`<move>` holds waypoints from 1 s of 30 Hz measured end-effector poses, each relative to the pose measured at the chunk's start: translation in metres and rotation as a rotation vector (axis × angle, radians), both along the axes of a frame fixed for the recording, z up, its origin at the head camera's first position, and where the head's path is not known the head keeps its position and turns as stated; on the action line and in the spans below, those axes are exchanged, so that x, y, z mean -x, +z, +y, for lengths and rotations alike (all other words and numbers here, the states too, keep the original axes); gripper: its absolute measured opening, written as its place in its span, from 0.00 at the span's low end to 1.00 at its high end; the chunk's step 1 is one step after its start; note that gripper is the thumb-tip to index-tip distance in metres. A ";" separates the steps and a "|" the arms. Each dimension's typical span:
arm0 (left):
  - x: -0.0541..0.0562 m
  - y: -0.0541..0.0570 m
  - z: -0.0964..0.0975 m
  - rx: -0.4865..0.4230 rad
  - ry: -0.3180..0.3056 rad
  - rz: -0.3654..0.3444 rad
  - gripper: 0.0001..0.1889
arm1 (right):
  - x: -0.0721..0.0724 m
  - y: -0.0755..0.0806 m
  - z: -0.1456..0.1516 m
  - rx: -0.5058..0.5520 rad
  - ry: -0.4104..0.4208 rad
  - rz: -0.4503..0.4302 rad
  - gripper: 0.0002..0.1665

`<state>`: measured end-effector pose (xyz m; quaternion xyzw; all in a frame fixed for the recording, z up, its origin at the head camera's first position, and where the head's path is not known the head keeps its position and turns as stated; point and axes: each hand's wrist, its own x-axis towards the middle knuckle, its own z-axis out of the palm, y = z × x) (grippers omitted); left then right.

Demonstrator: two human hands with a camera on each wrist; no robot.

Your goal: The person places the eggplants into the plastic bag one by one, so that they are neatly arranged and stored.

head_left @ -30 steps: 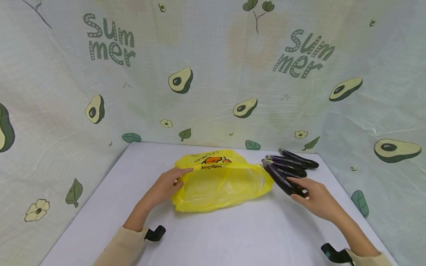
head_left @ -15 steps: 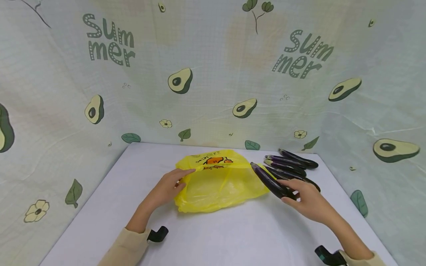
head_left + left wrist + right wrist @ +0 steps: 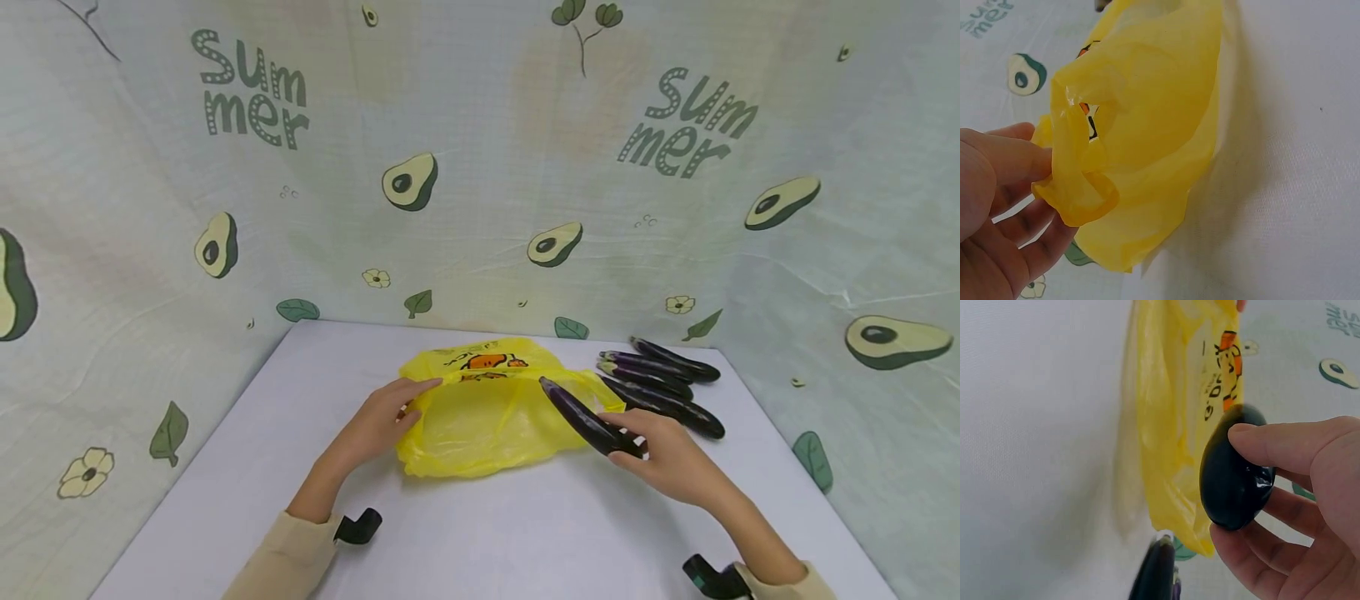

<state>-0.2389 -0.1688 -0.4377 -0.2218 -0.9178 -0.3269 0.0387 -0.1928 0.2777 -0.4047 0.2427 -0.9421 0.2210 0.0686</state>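
Note:
My right hand (image 3: 671, 454) grips a dark purple eggplant (image 3: 585, 417) near its thick end. Its stem end points left and overlaps the mouth of a yellow plastic bag (image 3: 480, 433). In the right wrist view the eggplant (image 3: 1235, 475) is seen end-on, with the thumb on one side and fingers on the other. My left hand (image 3: 375, 421) pinches the left edge of the bag's opening. The left wrist view shows the thumb and fingers around a fold of the bag (image 3: 1147, 106). An orange cartoon print marks the bag's upper side.
Several more eggplants (image 3: 667, 404) lie at the table's back right, right beside the bag. The white table (image 3: 450, 542) is bounded by cloth walls (image 3: 480, 125) printed with avocados, leaves and the word "summer". Black wrist-camera mounts (image 3: 358, 527) sit at both sleeves.
My right hand has carried the eggplant left, away from the other eggplants and over the bag's right side. My left hand stays at the bag's edge, barely shifted.

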 end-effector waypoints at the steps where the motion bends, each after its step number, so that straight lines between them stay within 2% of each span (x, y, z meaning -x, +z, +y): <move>1: 0.001 0.000 0.000 -0.001 -0.003 0.001 0.33 | 0.000 0.000 -0.002 0.000 0.010 0.001 0.33; 5: 0.004 0.000 0.002 0.002 -0.013 0.009 0.33 | 0.002 -0.002 -0.007 -0.003 0.029 -0.014 0.32; 11: 0.008 -0.001 0.003 0.005 -0.022 0.005 0.32 | 0.004 -0.003 -0.011 -0.028 -0.017 -0.060 0.31; 22: 0.013 0.001 0.006 0.019 -0.046 0.021 0.32 | 0.008 -0.003 -0.015 -0.049 -0.056 -0.072 0.31; 30: 0.016 0.001 0.010 0.027 -0.035 0.011 0.32 | 0.010 -0.003 -0.019 -0.038 -0.085 -0.077 0.31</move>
